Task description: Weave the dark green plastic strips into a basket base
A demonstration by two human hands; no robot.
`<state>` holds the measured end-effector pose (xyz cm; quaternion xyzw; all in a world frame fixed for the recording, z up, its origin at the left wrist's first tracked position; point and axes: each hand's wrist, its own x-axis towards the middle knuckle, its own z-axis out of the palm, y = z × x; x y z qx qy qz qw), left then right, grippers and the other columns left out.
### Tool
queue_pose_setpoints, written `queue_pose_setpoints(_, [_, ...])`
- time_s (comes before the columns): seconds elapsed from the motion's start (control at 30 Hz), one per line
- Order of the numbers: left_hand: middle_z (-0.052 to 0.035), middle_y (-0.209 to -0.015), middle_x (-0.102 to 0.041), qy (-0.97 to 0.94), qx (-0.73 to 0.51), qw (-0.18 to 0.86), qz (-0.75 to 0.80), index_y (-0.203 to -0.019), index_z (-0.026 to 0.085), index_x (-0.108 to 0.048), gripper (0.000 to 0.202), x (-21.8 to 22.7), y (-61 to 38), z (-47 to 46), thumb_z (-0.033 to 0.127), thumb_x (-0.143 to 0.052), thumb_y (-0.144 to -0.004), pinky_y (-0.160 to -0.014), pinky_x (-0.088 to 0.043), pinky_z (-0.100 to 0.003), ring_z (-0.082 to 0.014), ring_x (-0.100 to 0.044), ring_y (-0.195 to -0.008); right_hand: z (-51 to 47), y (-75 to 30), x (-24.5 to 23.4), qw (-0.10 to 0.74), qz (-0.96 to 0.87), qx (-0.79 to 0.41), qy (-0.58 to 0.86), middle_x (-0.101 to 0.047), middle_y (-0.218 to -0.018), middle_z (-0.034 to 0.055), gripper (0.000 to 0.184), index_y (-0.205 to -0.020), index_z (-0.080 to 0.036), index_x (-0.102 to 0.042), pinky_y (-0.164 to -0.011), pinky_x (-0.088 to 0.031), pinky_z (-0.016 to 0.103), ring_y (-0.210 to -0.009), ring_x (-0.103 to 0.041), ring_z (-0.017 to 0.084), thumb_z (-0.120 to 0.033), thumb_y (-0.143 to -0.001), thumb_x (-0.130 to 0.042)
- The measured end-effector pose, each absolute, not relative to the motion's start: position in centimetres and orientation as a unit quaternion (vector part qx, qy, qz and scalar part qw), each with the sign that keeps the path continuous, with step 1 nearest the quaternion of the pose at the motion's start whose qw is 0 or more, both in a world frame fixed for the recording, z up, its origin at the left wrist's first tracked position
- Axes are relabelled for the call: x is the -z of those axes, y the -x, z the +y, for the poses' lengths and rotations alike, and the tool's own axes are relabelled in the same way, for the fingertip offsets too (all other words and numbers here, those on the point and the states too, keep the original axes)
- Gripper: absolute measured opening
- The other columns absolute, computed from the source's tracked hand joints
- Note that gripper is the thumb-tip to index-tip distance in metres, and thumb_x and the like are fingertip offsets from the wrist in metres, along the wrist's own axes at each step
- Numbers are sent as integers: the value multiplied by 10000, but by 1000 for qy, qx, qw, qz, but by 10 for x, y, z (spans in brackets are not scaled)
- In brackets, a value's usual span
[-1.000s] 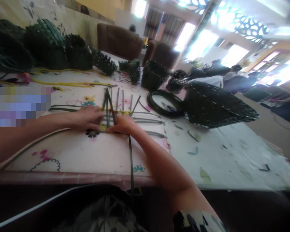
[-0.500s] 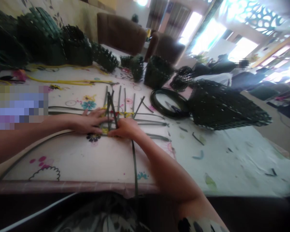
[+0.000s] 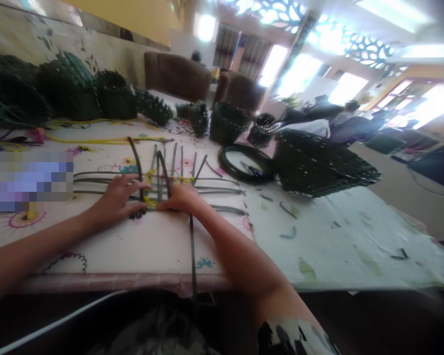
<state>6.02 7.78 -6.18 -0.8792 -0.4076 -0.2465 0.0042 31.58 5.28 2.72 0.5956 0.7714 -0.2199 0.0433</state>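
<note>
On the patterned tablecloth lies an open weave of flat dark green strips (image 3: 175, 165) with yellow bits tied at crossings. Some strips stick out to both sides, others point away from me. My left hand (image 3: 120, 197) is at the weave's left edge, fingers and thumb closed around an upright dark strip (image 3: 135, 155). My right hand (image 3: 183, 197) presses down on the middle of the weave, its fingers closed over the crossing strips. A slanting strip (image 3: 164, 170) rises beside its fingers. Another long strip (image 3: 193, 246) runs from under my right wrist over the table's front edge.
Dark woven baskets (image 3: 227, 123) stand in a row along the back. To the right are a coil of strip (image 3: 227, 170) with a dark tool inside and a large basket (image 3: 321, 165) on its side. Scraps (image 3: 288, 210) lie on the right. Yellow strips (image 3: 107, 141) lie behind.
My left hand has gone from lying flat on the weave to gripping a strip at its left edge, which now stands upright. My right hand keeps its place on the weave. The view has tilted up.
</note>
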Motion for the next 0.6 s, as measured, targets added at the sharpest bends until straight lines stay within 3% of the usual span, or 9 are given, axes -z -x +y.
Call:
queue_pose_setpoints(0.13, [-128,-1081,-713,854,265,42,-446,-1272,284,-765,491,43,-66,35,624,-493,-1045,-971,-556,-527,-358,-677,-1050,51,-317,-29,33,774,220,-593,-789,-1303,161,605,-1258,-173,-789,-998,-604,398,-1220,-743,348,-646,-880,-796])
queue_pose_setpoints(0.23, [-46,-1012,-781,847,284,-49,-447,-1223,340,-764,350,29,-73,5,540,-526,-1062,-821,-573,-411,-287,-726,-875,52,-317,-27,35,777,219,-590,-790,-1302,162,612,-1251,-167,-792,-1004,-603,400,-1230,-741,351,-654,-880,-791])
queue_pose_setpoints(0.33, [-9,-910,-767,827,344,-165,-414,-1354,323,-691,334,18,-89,-11,453,-537,-1088,-772,-580,-333,-214,-713,-773,55,-316,-23,37,776,215,-592,-791,-1297,166,648,-1238,-168,-793,-1004,-605,405,-1227,-742,357,-691,-855,-798])
queue_pose_setpoints(0.4, [-41,-1016,-756,830,369,-190,-373,-1438,273,-632,374,13,-104,-7,390,-527,-1099,-848,-596,-337,-209,-720,-876,57,-316,-21,33,778,213,-590,-789,-1307,154,667,-1263,-185,-781,-1007,-603,397,-1229,-741,349,-708,-850,-792])
queue_pose_setpoints(0.5, [-112,-1279,-704,856,397,-119,-309,-1362,222,-673,331,14,-123,22,337,-498,-1106,-1110,-530,-421,-257,-665,-1216,57,-317,-20,28,785,203,-584,-778,-1343,132,680,-1333,-211,-749,-1032,-591,390,-1259,-728,339,-706,-867,-775])
queue_pose_setpoints(0.6, [-159,-1335,-640,873,392,-69,-280,-1419,178,-648,413,24,-134,59,381,-452,-1118,-1171,-485,-477,-284,-598,-1287,54,-318,-22,35,786,205,-582,-754,-1396,124,686,-1409,-208,-710,-1063,-582,393,-1300,-707,334,-670,-905,-750])
